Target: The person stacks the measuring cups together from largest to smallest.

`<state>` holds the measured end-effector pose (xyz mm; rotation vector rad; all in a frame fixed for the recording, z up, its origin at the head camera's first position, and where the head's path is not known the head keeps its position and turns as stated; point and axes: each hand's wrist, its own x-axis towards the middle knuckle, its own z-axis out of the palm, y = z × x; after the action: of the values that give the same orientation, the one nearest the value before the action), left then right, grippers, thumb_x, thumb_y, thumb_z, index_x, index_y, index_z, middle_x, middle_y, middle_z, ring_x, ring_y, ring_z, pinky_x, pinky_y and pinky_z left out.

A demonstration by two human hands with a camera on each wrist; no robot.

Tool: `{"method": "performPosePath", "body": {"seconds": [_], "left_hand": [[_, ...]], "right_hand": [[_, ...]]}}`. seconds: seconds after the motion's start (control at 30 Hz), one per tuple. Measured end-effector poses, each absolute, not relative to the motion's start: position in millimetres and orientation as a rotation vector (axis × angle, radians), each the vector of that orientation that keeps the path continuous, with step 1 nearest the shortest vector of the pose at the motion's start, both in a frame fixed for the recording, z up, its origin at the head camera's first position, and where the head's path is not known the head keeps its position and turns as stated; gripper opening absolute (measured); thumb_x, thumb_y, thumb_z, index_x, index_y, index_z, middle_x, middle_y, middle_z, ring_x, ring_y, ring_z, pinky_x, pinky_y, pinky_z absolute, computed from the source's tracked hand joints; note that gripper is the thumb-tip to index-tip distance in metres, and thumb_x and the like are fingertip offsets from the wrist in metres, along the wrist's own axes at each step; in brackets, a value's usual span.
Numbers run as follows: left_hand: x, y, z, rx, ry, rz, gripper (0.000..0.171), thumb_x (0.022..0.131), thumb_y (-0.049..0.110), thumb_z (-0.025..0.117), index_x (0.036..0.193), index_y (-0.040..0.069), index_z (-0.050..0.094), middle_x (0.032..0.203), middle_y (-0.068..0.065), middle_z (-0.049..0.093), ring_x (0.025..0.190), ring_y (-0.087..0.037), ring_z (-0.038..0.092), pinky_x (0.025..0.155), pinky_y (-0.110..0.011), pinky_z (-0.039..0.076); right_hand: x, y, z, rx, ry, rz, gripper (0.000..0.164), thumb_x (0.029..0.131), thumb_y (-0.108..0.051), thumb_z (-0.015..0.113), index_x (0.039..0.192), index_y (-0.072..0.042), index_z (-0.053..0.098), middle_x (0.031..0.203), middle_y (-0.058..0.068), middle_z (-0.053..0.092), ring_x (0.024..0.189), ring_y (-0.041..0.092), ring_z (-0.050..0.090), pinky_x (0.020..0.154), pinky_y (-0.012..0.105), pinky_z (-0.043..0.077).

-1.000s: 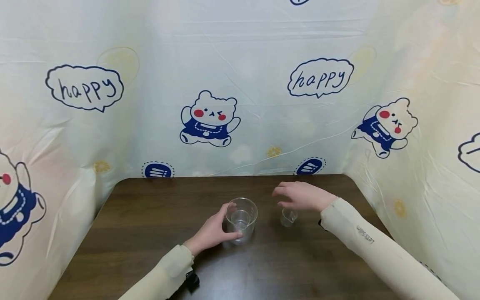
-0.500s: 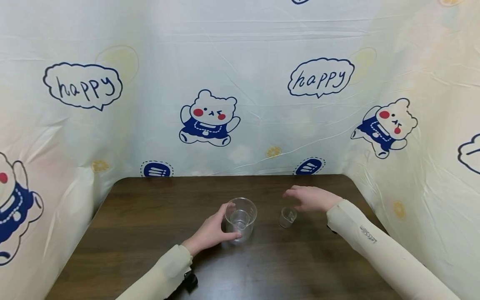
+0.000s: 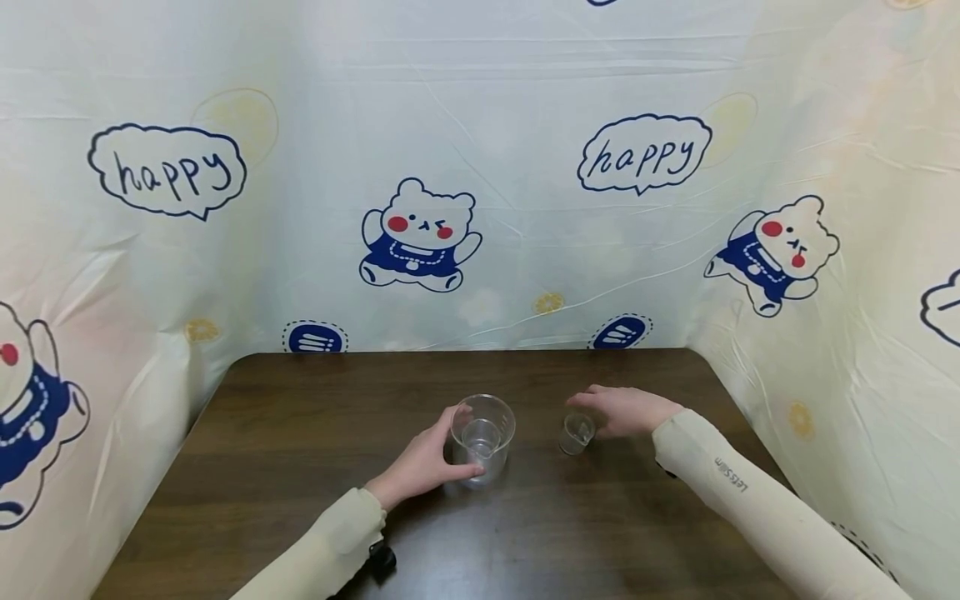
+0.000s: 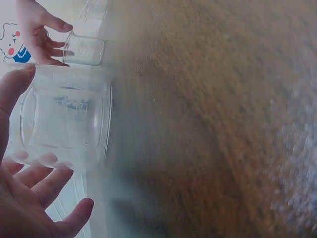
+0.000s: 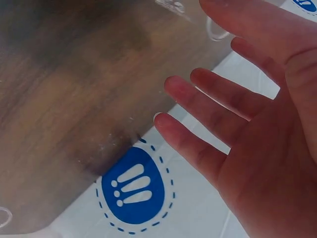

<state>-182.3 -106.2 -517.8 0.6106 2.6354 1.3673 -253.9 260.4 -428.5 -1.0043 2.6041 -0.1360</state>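
A large clear beaker point(image 3: 506, 446) stands upright on the table, with my left hand point(image 3: 422, 467) gripping its left side between thumb and fingers. Inside it sits a smaller clear beaker point(image 3: 480, 435). In the left wrist view, printed marks show on the large beaker point(image 4: 101, 124). To its right on the table stands a small clear beaker point(image 3: 576, 438). Around the far right side of that small one is my right hand point(image 3: 626, 412), fingers loosely bent and apart. Whether it touches the glass I cannot tell. The right wrist view shows the right hand point(image 5: 257, 134) with fingers spread and palm bare.
The dark wooden table point(image 3: 300, 450) has rounded far corners. Behind it and along both sides hangs a pale printed curtain point(image 3: 517, 100) with bears and "happy" bubbles. A black wrist device point(image 3: 382, 562) sits under the left sleeve.
My right hand has shifted right from above the small beaker and lowered to beside it. The left hand and the large beaker have stayed in place.
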Motion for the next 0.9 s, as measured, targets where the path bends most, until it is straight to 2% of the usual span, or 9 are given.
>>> {"method": "performPosePath", "body": {"seconds": [0.2,0.3,0.4,0.5,0.57,0.8,0.9], "left_hand": [[-181,-106,-517,0.609,2.641,1.361,0.096,0.082,0.045,0.089,0.157,0.019,0.036,0.153,0.002,0.054,0.138,-0.026,0.054,0.109,-0.052,0.044],[-181,-106,-515,0.605,2.639,1.358,0.096,0.082,0.045,0.089,0.157,0.019,0.036,0.153,0.002,0.054,0.138,-0.026,0.054,0.109,-0.052,0.044],[-180,-106,-515,0.601,2.634,1.358,0.096,0.082,0.045,0.089,0.157,0.019,0.036,0.153,0.002,0.054,0.137,-0.026,0.054,0.108,-0.052,0.044],[-181,-106,-514,0.599,2.632,1.358,0.095,0.082,0.045,0.089,0.157,0.019,0.036,0.153,0.002,0.053,0.137,-0.025,0.054,0.109,-0.052,0.044],[-181,-106,-514,0.601,2.631,1.355,0.096,0.082,0.045,0.089,0.157,0.019,0.036,0.153,0.002,0.053,0.138,-0.026,0.054,0.109,-0.052,0.044],[-181,-106,-514,0.603,2.624,1.359,0.096,0.081,0.045,0.089,0.157,0.019,0.036,0.153,0.000,0.054,0.138,-0.026,0.053,0.109,-0.053,0.044],[-181,-106,-515,0.606,2.623,1.356,0.096,0.082,0.046,0.089,0.157,0.019,0.035,0.153,0.001,0.053,0.139,-0.026,0.053,0.110,-0.052,0.043]], "right_hand": [[-254,261,-437,-0.995,2.591,-0.127,0.071,0.085,-0.002,0.081,0.150,-0.010,0.054,0.148,0.019,0.056,0.129,0.040,0.060,0.099,0.051,0.053],[-253,258,-439,-1.011,2.597,-0.114,0.075,0.084,0.000,0.081,0.153,-0.013,0.053,0.146,0.019,0.057,0.116,0.033,0.066,0.091,0.046,0.056],[-252,256,-440,-1.061,2.616,-0.091,0.077,0.082,0.000,0.082,0.152,-0.015,0.054,0.136,0.016,0.061,0.091,0.020,0.066,0.078,0.039,0.056],[-253,255,-441,-1.089,2.621,-0.074,0.075,0.082,-0.001,0.083,0.150,-0.017,0.056,0.128,0.012,0.063,0.084,0.016,0.064,0.077,0.038,0.056],[-253,255,-442,-1.105,2.620,-0.068,0.073,0.083,-0.001,0.084,0.149,-0.017,0.057,0.124,0.010,0.063,0.084,0.016,0.063,0.077,0.038,0.057],[-253,257,-447,-1.172,2.623,-0.094,0.061,0.083,-0.003,0.083,0.139,-0.014,0.063,0.123,0.009,0.065,0.096,0.023,0.068,0.083,0.044,0.058],[-255,258,-449,-1.190,2.632,-0.087,0.058,0.081,-0.004,0.084,0.134,-0.015,0.066,0.118,0.007,0.065,0.093,0.022,0.067,0.081,0.044,0.058]]}}
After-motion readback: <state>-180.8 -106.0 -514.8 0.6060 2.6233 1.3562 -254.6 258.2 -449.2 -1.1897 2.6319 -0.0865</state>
